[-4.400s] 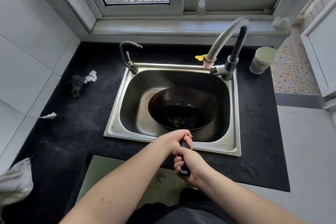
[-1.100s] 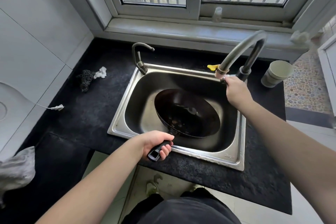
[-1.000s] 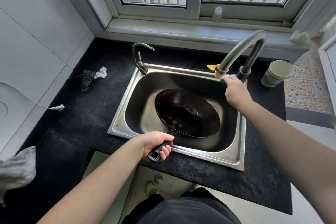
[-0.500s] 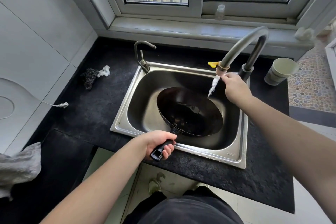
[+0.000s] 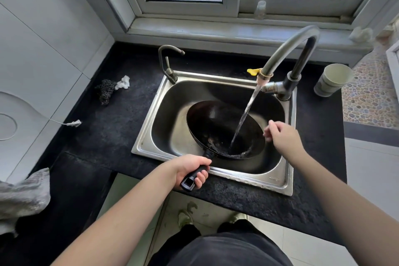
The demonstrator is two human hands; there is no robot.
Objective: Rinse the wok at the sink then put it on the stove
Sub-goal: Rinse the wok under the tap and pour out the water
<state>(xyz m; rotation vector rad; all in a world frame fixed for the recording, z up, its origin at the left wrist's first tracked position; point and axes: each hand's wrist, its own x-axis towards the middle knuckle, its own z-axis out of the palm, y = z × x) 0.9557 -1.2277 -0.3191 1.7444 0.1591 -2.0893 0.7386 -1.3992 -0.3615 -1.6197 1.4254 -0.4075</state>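
Black counter (image 5: pixel 112 136): steel sink (image 5: pixel 149 114), cup (image 5: pixel 332 80), scourer (image 5: pixel 105 93).

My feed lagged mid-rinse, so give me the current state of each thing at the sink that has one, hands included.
Tall curved grey tap: running, stream falling into the wok.
Round black wok: tilted in the sink, residue and water at its low side.
Stainless steel sink: holds the wok.
Small thin tap: off.
Left hand: gripping the wok's black handle.
Right hand: empty, over the wok's rim.
Pale paper cup: upright on the counter.
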